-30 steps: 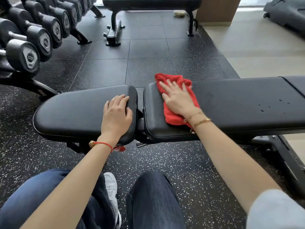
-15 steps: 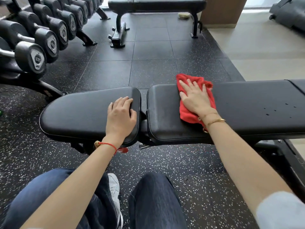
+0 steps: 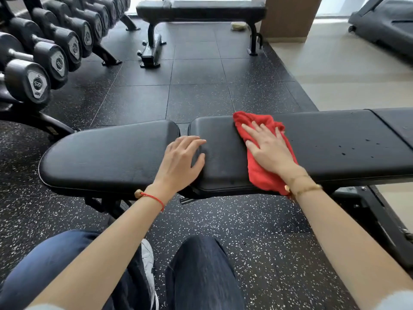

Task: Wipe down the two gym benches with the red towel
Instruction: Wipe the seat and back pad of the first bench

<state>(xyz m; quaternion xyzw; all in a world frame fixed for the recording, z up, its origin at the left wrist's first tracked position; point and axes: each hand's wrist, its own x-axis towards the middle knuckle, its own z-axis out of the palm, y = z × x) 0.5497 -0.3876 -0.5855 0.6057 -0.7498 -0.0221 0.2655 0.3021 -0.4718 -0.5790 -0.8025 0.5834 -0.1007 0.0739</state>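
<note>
Red towel (image 3: 263, 151) lies crumpled on the black pad of the near gym bench (image 3: 335, 144), pressed flat under the right hand (image 3: 267, 148), fingers straight and spread. The left hand (image 3: 181, 162), fingers relaxed and holding nothing, is over the gap between seat and back pads. A second bench (image 3: 201, 10) stands well beyond, dumbbells (image 3: 33, 81) racked at left.

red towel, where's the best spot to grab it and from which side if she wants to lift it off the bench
Take the red towel at its bunched near end, which hangs over the near bench edge beside the right hand. Come from the near side with a pinch grip: there the cloth offers a free fold, while the rest lies flat on the pad.
</note>
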